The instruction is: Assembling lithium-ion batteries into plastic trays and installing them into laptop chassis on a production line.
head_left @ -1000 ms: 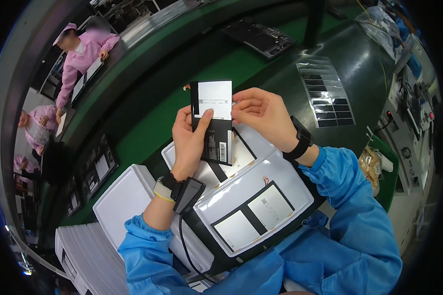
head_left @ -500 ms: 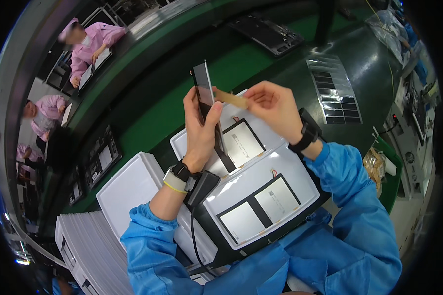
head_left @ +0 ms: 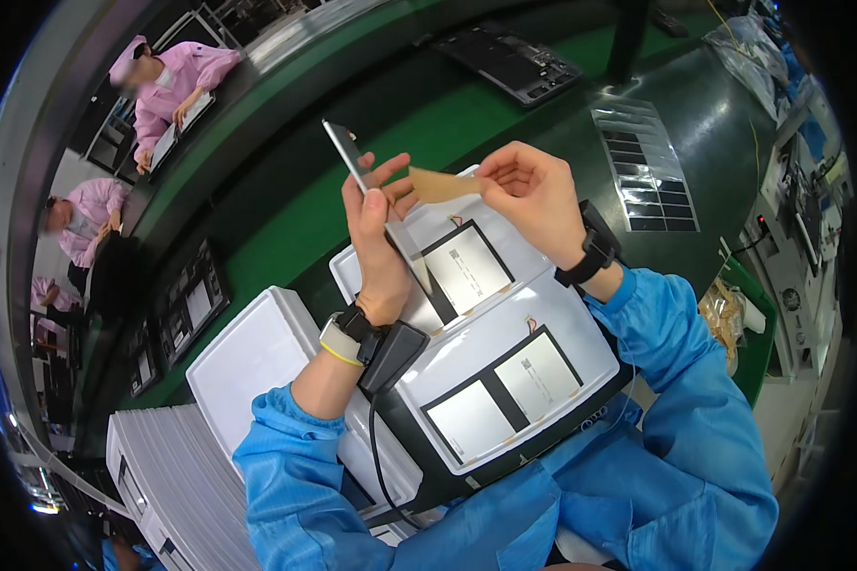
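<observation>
My left hand (head_left: 379, 249) holds a thin flat battery pack (head_left: 345, 152) nearly on edge, thumb on the near face and several fingers stretched out behind it. A short coloured wire lead shows near its top end. To the right, my right hand (head_left: 541, 205) pinches one end of a tan paper strip (head_left: 443, 186); the strip's other end lies close to the left fingertips. Below the hands, another flat silver-and-black battery pack (head_left: 468, 273) lies in a white tray. A similar battery pack (head_left: 535, 376) rests in the nearer white tray (head_left: 592, 357).
A clear sheet of black stickers (head_left: 646, 167) lies on the bench at right. Open device housings (head_left: 509, 62) sit on the green surface. White trays (head_left: 167, 476) are stacked at lower left. A green bin (head_left: 762, 357) stands at right. Co-workers in pink (head_left: 195, 71) sit at far left.
My left hand has tilted the battery pack leftward and its fingers have spread. The tan strip, before against the battery pack's edge, now shows more of its length apart from it.
</observation>
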Motion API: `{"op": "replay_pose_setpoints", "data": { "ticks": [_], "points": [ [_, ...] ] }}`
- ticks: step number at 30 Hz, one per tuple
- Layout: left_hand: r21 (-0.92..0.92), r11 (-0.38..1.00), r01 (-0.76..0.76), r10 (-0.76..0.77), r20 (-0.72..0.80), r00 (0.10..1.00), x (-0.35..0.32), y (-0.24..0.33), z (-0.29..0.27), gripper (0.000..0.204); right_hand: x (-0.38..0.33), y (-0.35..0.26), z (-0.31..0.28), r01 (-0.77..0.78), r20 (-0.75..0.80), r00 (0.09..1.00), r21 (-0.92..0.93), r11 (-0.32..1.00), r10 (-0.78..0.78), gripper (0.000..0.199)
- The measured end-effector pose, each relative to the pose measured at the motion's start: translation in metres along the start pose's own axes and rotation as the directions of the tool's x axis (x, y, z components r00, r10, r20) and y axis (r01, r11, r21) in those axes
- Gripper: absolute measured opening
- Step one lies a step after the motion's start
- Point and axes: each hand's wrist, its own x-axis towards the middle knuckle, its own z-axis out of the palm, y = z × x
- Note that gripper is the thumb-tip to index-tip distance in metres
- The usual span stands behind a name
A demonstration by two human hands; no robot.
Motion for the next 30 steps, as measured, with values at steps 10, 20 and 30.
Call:
{"op": "replay_pose_setpoints", "data": {
  "ticks": [10, 20, 30],
  "points": [
    [0.075, 0.992, -0.106, 0.109, -0.045, 0.993, 0.000, 0.002, 0.001, 0.073, -0.061, -0.044, 0.046, 0.170, 0.146, 0.978, -0.138, 0.976, -0.150, 0.009],
    [-0.246, 0.940, 0.236, -0.181, 0.229, 0.957, 0.008, -0.009, -0.033, 0.090, -0.068, -0.052, -0.083, 0.071, -0.124, 0.985, -0.320, 0.945, -0.116, 0.014],
    [0.010, 0.970, 0.241, -0.229, 0.356, 0.906, 0.007, -0.013, -0.002, 0.095, -0.265, -0.019, -0.406, -0.578, -0.719, 0.660, -0.671, 0.464, -0.217, 0.017]
  ]
}}
